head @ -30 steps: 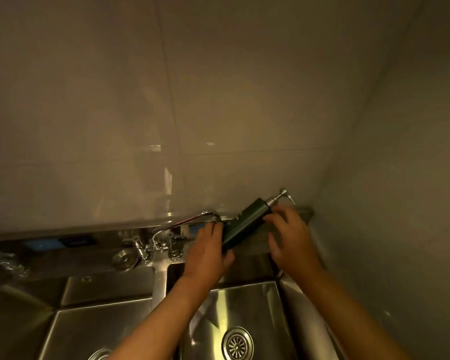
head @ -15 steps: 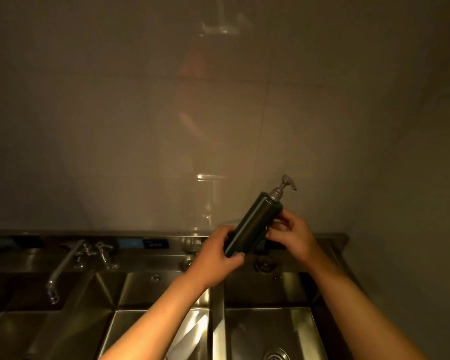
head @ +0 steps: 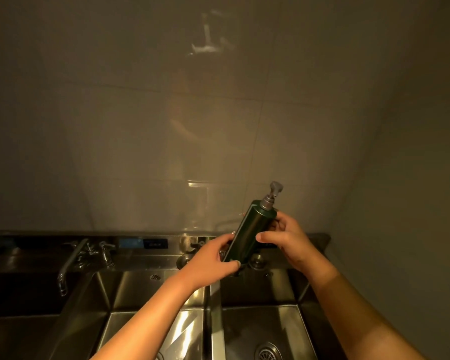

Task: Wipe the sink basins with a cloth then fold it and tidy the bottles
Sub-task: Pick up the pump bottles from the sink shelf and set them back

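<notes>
Bottle-tidying step, prob. Left hand (head: 213, 258) gripped base of pump bottle (head: 247, 233), right hand (head: 283, 237) gripped upper body. Bottle tilted above sink ledge (head: 151, 261). Next: stand upright on ledge.

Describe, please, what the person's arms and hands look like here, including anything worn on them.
Both arms are bare up to the frame's edge: no sleeves show. The left hand and right hand wear no gloves, and no ring, watch or bracelet is visible on fingers or wrists. The nails look short and plain. The dim, warm light hides finer detail.
</notes>
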A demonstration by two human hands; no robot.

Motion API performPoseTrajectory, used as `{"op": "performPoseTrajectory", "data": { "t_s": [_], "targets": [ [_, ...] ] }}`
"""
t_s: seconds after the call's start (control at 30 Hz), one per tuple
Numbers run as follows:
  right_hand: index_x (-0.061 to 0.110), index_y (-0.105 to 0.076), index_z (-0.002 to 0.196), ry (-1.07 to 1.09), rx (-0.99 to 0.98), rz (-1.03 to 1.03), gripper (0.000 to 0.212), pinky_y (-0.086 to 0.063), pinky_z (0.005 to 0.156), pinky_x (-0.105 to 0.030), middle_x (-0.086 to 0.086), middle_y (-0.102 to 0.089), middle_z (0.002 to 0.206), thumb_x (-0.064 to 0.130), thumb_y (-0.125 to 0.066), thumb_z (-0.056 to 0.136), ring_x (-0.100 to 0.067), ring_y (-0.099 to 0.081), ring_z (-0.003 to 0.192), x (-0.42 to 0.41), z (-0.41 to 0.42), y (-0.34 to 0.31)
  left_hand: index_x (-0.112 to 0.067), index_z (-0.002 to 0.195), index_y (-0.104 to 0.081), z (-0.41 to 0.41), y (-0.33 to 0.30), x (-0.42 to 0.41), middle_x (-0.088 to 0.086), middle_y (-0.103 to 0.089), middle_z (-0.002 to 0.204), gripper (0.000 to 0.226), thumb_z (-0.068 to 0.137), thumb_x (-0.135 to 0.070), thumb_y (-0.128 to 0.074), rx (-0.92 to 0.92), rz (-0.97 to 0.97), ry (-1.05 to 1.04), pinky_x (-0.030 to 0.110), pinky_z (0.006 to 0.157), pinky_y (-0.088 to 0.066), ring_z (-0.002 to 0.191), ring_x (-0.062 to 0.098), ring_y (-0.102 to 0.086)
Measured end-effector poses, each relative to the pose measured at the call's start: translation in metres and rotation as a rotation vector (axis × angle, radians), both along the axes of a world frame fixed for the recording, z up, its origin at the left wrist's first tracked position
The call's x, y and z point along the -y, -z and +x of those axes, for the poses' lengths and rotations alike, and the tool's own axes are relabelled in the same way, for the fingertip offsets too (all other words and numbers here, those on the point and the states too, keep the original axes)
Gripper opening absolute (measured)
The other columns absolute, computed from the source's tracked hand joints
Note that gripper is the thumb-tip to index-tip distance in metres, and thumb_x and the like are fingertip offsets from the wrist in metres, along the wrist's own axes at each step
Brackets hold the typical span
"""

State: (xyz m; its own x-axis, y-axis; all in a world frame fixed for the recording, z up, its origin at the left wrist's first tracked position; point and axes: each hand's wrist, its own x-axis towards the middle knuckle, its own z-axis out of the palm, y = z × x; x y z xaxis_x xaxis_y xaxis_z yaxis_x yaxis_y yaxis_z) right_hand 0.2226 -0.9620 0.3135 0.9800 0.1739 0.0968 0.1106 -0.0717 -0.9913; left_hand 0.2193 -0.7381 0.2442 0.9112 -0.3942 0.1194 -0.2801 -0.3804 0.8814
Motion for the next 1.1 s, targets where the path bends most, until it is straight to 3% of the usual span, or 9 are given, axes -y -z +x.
{"op": "performPoseTrajectory", "data": {
  "t_s": [0.17, 0.23, 0.37, 0.47, 0.57, 0.7, 0.77, 0.9, 1.1],
  "targets": [
    [0.033, -0.07, 0.11, 0.028, 0.001, -0.069, 0.061, -0.058, 0.09, -0.032, 0.007, -0.076, 0.112, 0.02, -0.093, 0.055, -0.013, -0.073, 0.106, 0.021, -0.012, 0.002, -0.039, 0.144, -0.053, -0.014, -0.001, 0.024, -0.02, -0.061, 0.133, 0.065, 0.083, -0.028, -0.072, 0.022, 0.037, -0.083, 0.019, 0.102, -0.049, 0.122, -0.007, -0.056],
    [0.035, -0.07, 0.111, 0.088, 0.047, -0.099, 0.064, -0.056, 0.091, -0.032, 0.014, -0.075, 0.112, 0.03, -0.095, 0.052, -0.004, -0.071, 0.105, 0.027, -0.015, 0.002, -0.037, 0.141, -0.055, -0.021, 0.001, 0.037, -0.019, -0.06, 0.133, 0.061, 0.084, -0.026, -0.075, 0.049, 0.052, -0.154, 0.024, 0.109, -0.048, 0.121, -0.01, -0.055],
    [0.037, -0.066, 0.108, 0.212, 0.105, -0.146, 0.063, -0.053, 0.079, -0.022, 0.025, -0.071, 0.105, 0.049, -0.092, 0.052, 0.007, -0.068, 0.094, 0.039, -0.023, 0.004, -0.036, 0.142, -0.053, -0.042, 0.009, 0.067, -0.019, -0.06, 0.134, 0.07, 0.079, -0.042, -0.084, 0.06, 0.128, -0.212, 0.018, 0.105, -0.045, 0.12, -0.01, -0.054],
    [0.036, -0.063, 0.105, 0.223, 0.124, -0.13, 0.058, -0.053, 0.075, -0.02, 0.021, -0.072, 0.101, 0.046, -0.094, 0.057, 0.009, -0.067, 0.091, 0.047, -0.031, 0.009, -0.033, 0.145, -0.051, -0.06, 0.012, 0.085, -0.019, -0.06, 0.132, 0.079, 0.076, -0.052, -0.085, 0.04, 0.14, -0.31, 0.021, 0.105, -0.046, 0.122, -0.003, -0.056],
    [0.037, -0.061, 0.105, 0.203, 0.147, -0.135, 0.058, -0.052, 0.072, -0.017, 0.014, -0.072, 0.101, 0.046, -0.094, 0.059, 0.009, -0.067, 0.089, 0.048, -0.041, 0.015, -0.038, 0.143, -0.05, -0.077, 0.015, 0.095, -0.031, -0.057, 0.118, 0.076, 0.077, -0.053, -0.085, 0.028, 0.147, -0.39, 0.015, 0.097, -0.045, 0.114, -0.008, -0.057],
    [0.042, -0.059, 0.111, 0.09, 0.163, -0.169, 0.067, -0.048, 0.074, -0.014, 0.02, -0.069, 0.107, 0.061, -0.089, 0.055, 0.012, -0.063, 0.096, 0.047, -0.051, 0.017, -0.036, 0.144, -0.051, -0.093, 0.016, 0.096, -0.021, -0.065, 0.131, 0.073, 0.08, -0.049, -0.084, -0.024, 0.127, -0.416, 0.035, 0.109, -0.051, 0.125, 0.001, -0.06],
    [0.044, -0.061, 0.115, 0.022, 0.176, -0.181, 0.065, -0.045, 0.077, -0.015, 0.024, -0.068, 0.11, 0.061, -0.088, 0.058, 0.013, -0.061, 0.1, 0.046, -0.055, 0.016, -0.039, 0.142, -0.052, -0.1, 0.015, 0.092, -0.021, -0.066, 0.129, 0.067, 0.082, -0.046, -0.083, -0.034, 0.113, -0.435, 0.038, 0.11, -0.051, 0.123, -0.002, -0.06],
    [0.048, -0.062, 0.119, -0.085, 0.166, -0.148, 0.051, -0.046, 0.085, -0.016, 0.032, -0.067, 0.113, 0.043, -0.086, 0.074, 0.014, -0.06, 0.107, 0.041, -0.059, 0.016, -0.043, 0.138, -0.054, -0.111, 0.014, 0.084, -0.023, -0.069, 0.124, 0.058, 0.086, -0.04, -0.081, -0.058, 0.092, -0.441, 0.038, 0.11, -0.051, 0.119, -0.007, -0.062],
    [0.04, -0.059, 0.13, -0.134, 0.156, -0.134, 0.056, -0.052, 0.102, -0.029, 0.02, -0.066, 0.125, 0.031, -0.084, 0.081, 0.003, -0.061, 0.118, 0.018, -0.067, 0.015, -0.049, 0.133, -0.055, -0.124, 0.014, 0.06, -0.027, -0.069, 0.122, 0.051, 0.089, -0.038, -0.078, -0.058, 0.091, -0.417, 0.036, 0.109, -0.051, 0.118, -0.007, -0.062]
  ]
}}
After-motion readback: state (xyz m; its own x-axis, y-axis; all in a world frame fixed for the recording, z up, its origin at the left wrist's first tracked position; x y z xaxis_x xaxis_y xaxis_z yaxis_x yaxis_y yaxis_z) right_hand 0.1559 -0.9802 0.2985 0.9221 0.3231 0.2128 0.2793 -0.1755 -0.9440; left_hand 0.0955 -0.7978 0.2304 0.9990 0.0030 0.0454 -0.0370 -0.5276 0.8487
